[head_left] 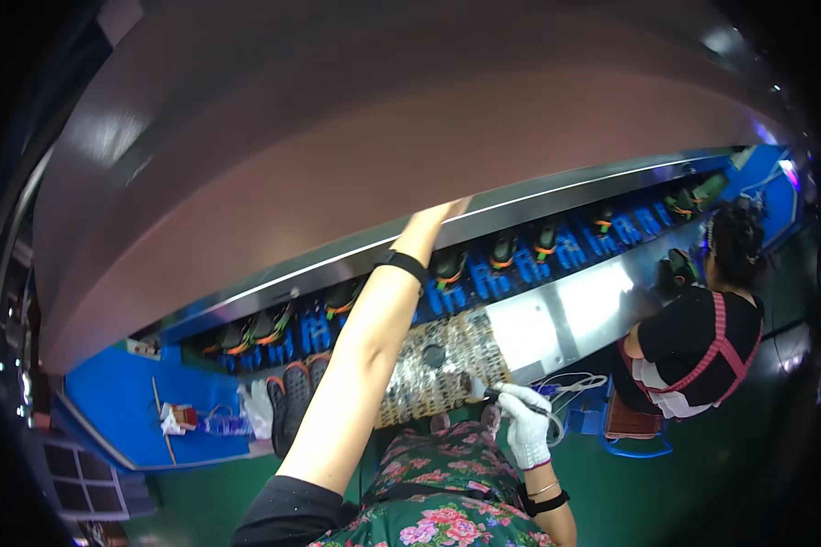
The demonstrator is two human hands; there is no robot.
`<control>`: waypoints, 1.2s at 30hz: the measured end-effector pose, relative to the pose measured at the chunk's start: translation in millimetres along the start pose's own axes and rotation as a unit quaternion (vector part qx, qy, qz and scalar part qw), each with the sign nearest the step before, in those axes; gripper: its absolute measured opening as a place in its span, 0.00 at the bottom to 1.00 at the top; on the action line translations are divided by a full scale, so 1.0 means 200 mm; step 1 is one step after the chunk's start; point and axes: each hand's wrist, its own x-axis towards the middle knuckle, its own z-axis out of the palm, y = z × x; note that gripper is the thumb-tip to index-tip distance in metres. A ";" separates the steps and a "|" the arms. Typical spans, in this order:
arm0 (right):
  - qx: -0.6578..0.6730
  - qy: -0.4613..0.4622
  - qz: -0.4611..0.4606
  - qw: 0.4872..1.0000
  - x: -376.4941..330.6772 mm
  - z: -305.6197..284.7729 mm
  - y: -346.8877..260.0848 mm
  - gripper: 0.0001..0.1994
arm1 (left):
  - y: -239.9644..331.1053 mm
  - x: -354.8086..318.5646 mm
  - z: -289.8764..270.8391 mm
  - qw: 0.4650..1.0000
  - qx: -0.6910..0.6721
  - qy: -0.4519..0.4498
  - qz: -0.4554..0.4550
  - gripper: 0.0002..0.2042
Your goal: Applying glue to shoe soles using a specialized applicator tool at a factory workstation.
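Overhead, left hand [442, 214] open-fingered against the steel rail [556, 196]; gloved right hand [526, 424] clenched around a dark tool [491, 394].

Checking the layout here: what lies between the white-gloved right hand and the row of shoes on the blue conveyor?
In the head view, a silvery patterned mat lies between the right hand and the shoes on the conveyor.

A row of dark shoes [447, 266] sits on blue holders [483, 278] under a long metal hood [337, 137], while a co-worker in black [698, 342] sits at the far right beside a blue stool [634, 428] on the green floor [702, 492].
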 end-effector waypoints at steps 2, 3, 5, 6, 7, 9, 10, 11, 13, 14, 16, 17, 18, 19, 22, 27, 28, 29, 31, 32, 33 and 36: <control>0.007 0.022 -0.017 1.000 0.00 -0.08 0.01 0.10 | 0.04 0.06 0.08 0.999 0.041 -0.026 -0.007 0.19; 0.018 0.024 -0.005 1.000 -0.01 -0.11 0.00 0.10 | 0.04 0.06 0.09 0.997 0.065 -0.040 -0.012 0.19; 0.007 0.027 0.001 1.000 -0.01 -0.12 0.00 0.10 | -0.01 0.02 0.06 0.990 0.119 -0.064 -0.030 0.19; -0.007 0.009 0.003 1.000 -0.01 -0.09 -0.01 0.10 | -0.11 -0.02 -0.03 0.992 0.123 0.011 -0.014 0.19; -0.005 0.016 0.006 1.000 -0.01 -0.13 0.00 0.10 | -0.02 -0.10 -0.03 0.995 0.076 -0.028 -0.052 0.16; -0.008 0.007 0.014 1.000 -0.02 -0.10 -0.02 0.10 | 0.01 -0.22 -0.21 0.994 0.008 0.102 0.042 0.12; -0.029 0.011 0.024 0.999 -0.01 -0.14 -0.03 0.10 | 0.37 -0.26 -0.43 0.963 -0.166 -0.065 -0.202 0.12; -0.029 -0.027 0.013 0.999 -0.02 -0.10 -0.03 0.10 | 0.11 -0.39 -0.54 0.909 -0.322 -0.070 -0.256 0.14; -0.009 -0.029 -0.005 1.000 0.01 -0.11 -0.01 0.11 | 0.20 -0.61 -0.67 0.863 -0.465 0.086 -0.178 0.07; -0.025 -0.038 -0.020 0.999 0.01 -0.10 -0.02 0.11 | 0.11 -0.73 -0.81 0.913 -0.369 0.114 -0.134 0.08; -0.039 -0.037 -0.031 0.998 0.01 -0.05 -0.09 0.11 | 0.01 -0.95 -1.05 0.896 -0.381 0.184 -0.132 0.09; -0.042 -0.030 -0.029 0.998 0.01 -0.02 -0.13 0.10 | -0.05 -1.05 -1.16 0.907 -0.345 0.224 -0.088 0.08; -0.039 -0.016 -0.035 0.998 0.02 0.02 -0.18 0.11 | -0.07 -1.13 -1.26 0.938 -0.241 0.249 -0.037 0.07; -0.033 -0.020 -0.043 0.998 0.02 0.06 -0.23 0.11 | -0.03 -1.17 -1.35 0.940 -0.153 0.289 -0.099 0.05; 0.020 -0.039 -0.076 0.996 0.03 0.16 -0.32 0.12 | -0.12 -1.25 -1.53 0.828 -0.327 0.392 -0.232 0.11; 0.036 -0.137 -0.084 0.986 -0.06 0.46 -0.47 0.13 | -0.22 -1.44 -1.49 0.858 -0.340 0.123 -0.365 0.10; -0.013 -0.167 -0.099 0.981 -0.07 0.51 -0.47 0.13 | -0.16 -1.44 -1.42 0.847 -0.370 0.038 -0.380 0.09; -0.061 -0.195 -0.126 0.971 -0.07 0.57 -0.46 0.13 | -0.15 -1.47 -1.34 0.829 -0.381 -0.006 -0.409 0.09; -0.078 -0.238 -0.113 0.961 -0.09 0.66 -0.40 0.12 | -0.12 -1.56 -1.19 0.765 -0.430 -0.100 -0.468 0.09; -0.080 -0.251 -0.098 0.960 -0.10 0.69 -0.37 0.12 | -0.10 -1.60 -1.14 0.718 -0.469 -0.150 -0.493 0.10; -0.080 -0.251 -0.096 0.960 -0.12 0.72 -0.33 0.13 | -0.12 -1.70 -1.08 0.681 -0.480 -0.168 -0.526 0.12; -0.073 -0.254 -0.106 0.959 -0.11 0.74 -0.30 0.13 | -0.03 -1.91 -0.94 0.545 -0.585 -0.162 -0.579 0.26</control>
